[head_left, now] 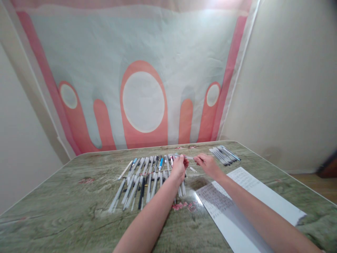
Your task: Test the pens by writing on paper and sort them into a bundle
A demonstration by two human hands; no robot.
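My left hand (179,166) is closed around a thin, pale pen part (187,157), held just above the far half of the table. At its other end my right hand (206,163) pinches the same piece between thumb and fingers. Whether it is one part or two joined parts, I cannot tell. Below and left of my left hand lie two rows of pens and clear pen barrels (143,186), partly hidden by my forearm. A small white piece (193,169) rests on the table between my hands.
At the far right lies a bundle of slim pens (225,155). Sheets of paper with writing (242,179) lie beneath my right forearm. The wood-patterned table (65,196) ends at a patterned backdrop (143,137), with a wall (284,88) to the right.
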